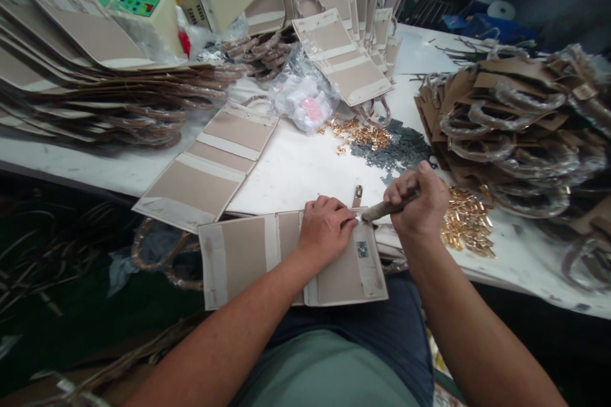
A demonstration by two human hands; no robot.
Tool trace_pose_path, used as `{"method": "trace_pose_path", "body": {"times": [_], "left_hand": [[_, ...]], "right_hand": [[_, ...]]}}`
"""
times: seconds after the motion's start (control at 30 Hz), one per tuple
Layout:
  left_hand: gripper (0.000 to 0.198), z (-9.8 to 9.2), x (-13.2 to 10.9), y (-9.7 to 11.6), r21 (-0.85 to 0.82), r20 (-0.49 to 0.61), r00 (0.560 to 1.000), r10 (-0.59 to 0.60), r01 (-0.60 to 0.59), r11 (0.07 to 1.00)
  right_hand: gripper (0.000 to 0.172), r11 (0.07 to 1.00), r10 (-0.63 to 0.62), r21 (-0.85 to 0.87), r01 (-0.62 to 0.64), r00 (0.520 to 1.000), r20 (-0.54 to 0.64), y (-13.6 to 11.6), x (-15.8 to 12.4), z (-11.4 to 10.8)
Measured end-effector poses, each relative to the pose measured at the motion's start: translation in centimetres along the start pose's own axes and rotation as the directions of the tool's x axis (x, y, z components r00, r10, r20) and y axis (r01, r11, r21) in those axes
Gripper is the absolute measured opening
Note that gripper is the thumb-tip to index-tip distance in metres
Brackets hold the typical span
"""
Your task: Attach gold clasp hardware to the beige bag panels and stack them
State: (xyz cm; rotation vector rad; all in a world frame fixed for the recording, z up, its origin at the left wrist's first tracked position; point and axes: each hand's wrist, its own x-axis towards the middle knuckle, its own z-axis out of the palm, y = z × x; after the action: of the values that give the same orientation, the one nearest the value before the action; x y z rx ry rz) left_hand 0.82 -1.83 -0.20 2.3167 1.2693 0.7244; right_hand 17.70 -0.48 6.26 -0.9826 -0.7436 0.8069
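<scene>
A beige folding bag panel (pixel 252 245) with pale strips lies across my lap and the table edge. My left hand (pixel 327 226) rests on it, fingers bent and pressed down near its upper right edge. My right hand (pixel 419 200) is closed round a tool with a thick grey-brown shaft (pixel 382 210); its end meets the panel beside my left fingertips. A dark metal plate (pixel 363 249) sits on the panel's right part. Just beyond the panel's edge is a small strap with a metal fitting (pixel 358 195). What lies under my left fingers is hidden.
Another panel (pixel 210 162) lies to the left. Gold-coloured fittings (pixel 468 222) are heaped at right, with more gold pieces (pixel 360 133) and dark plates (pixel 396 146) behind. Stacked panels (pixel 95 76) fill the left; wrapped handles (pixel 515 121) pile up at right. A green-panelled machine (pixel 138 3) stands behind.
</scene>
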Motion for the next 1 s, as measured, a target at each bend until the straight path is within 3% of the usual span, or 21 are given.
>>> {"method": "trace_pose_path", "body": {"times": [0.2, 0.43, 0.6, 1.0], "left_hand": [[0.012, 0.1, 0.2, -0.1, -0.005, 0.006, 1.0, -0.001, 0.001, 1.0], [0.013, -0.1, 0.5, -0.2, -0.023, 0.015, 1.0, 0.02, -0.02, 1.0], [0.013, 0.0, 0.4, -0.2, -0.017, 0.019, 1.0, 0.021, -0.02, 1.0], [0.014, 0.1, 0.4, -0.3, -0.022, 0.015, 0.999, 0.032, -0.032, 0.999]], "right_hand": [[0.051, 0.994, 0.076, 0.076, -0.079, 0.997, 0.034, 0.5, 0.7, -0.8], [0.049, 1.0, 0.016, -0.02, -0.013, 0.993, 0.118, 0.9, 0.9, 0.4], [0.048, 0.989, 0.1, 0.108, -0.102, 0.995, 0.02, 0.7, 1.6, -0.2], [0.044, 0.996, 0.002, 0.087, 0.005, 0.997, -0.076, 0.9, 0.0, -0.2]]}}
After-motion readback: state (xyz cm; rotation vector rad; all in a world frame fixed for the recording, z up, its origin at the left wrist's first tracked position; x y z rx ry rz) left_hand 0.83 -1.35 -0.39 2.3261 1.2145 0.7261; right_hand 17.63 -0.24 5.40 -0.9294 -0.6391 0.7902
